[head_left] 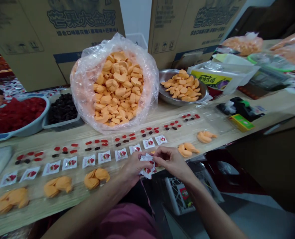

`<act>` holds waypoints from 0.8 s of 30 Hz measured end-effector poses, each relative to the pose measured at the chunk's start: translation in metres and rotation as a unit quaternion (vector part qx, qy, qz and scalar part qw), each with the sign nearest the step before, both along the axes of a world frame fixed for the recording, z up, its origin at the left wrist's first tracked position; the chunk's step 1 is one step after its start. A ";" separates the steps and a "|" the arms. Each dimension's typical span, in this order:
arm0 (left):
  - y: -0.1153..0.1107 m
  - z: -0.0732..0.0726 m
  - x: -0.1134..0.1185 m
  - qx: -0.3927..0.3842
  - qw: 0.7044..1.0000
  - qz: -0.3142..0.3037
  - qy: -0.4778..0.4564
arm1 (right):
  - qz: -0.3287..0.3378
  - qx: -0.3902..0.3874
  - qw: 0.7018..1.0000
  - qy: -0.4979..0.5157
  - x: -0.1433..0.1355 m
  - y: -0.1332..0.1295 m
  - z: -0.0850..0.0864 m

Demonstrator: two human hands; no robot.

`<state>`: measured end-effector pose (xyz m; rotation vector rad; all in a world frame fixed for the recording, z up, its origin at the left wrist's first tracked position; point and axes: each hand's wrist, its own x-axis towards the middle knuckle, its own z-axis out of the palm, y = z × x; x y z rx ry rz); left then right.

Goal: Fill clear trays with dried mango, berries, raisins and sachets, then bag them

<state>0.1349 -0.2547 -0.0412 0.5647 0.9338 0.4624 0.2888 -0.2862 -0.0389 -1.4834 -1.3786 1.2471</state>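
Note:
My left hand (pixel 132 166) is closed around several small white sachets (pixel 147 171) printed with red fruit, near the front edge of the table. The fingertips of my right hand (pixel 169 159) pinch together at the right side of these sachets; what exactly lies between them is hidden. Behind my hands runs a row of matching sachets (pixel 121 154), laid out one by one. Beyond that row sit small groups of red and dark dried pieces (pixel 97 144). Piles of orange curved pieces (pixel 187 150) lie along the front edge on both sides of my hands.
A large open plastic bag (pixel 147 83) of orange pieces stands behind, beside a metal bowl (pixel 182 101). To the left are a basin (pixel 25 129) of red pieces and a tub (pixel 63 124) of dark ones. A tape dispenser (pixel 247 109) sits right; a plastic crate (pixel 173 196) is below.

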 end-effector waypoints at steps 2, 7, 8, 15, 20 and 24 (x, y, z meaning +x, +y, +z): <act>0.001 0.000 0.004 -0.003 1.000 -0.003 0.004 | -0.011 -0.035 0.998 0.058 0.001 -0.002 -0.002; 0.004 0.005 0.013 -0.007 1.000 -0.002 0.000 | -0.034 -0.043 0.993 0.101 0.013 -0.003 -0.007; 0.004 0.006 0.015 -0.013 1.000 0.003 0.002 | -0.048 -0.042 0.992 0.111 0.016 -0.003 -0.008; 0.009 0.008 0.026 -0.047 0.999 0.017 0.005 | -0.203 -0.047 0.961 0.182 0.046 0.005 -0.012; 0.011 0.006 0.029 -0.060 0.998 0.023 0.006 | -0.304 -0.004 0.942 0.140 0.079 0.005 -0.013; 0.011 0.004 0.030 -0.060 0.998 0.018 0.007 | -0.391 0.057 0.918 0.041 0.101 0.011 -0.021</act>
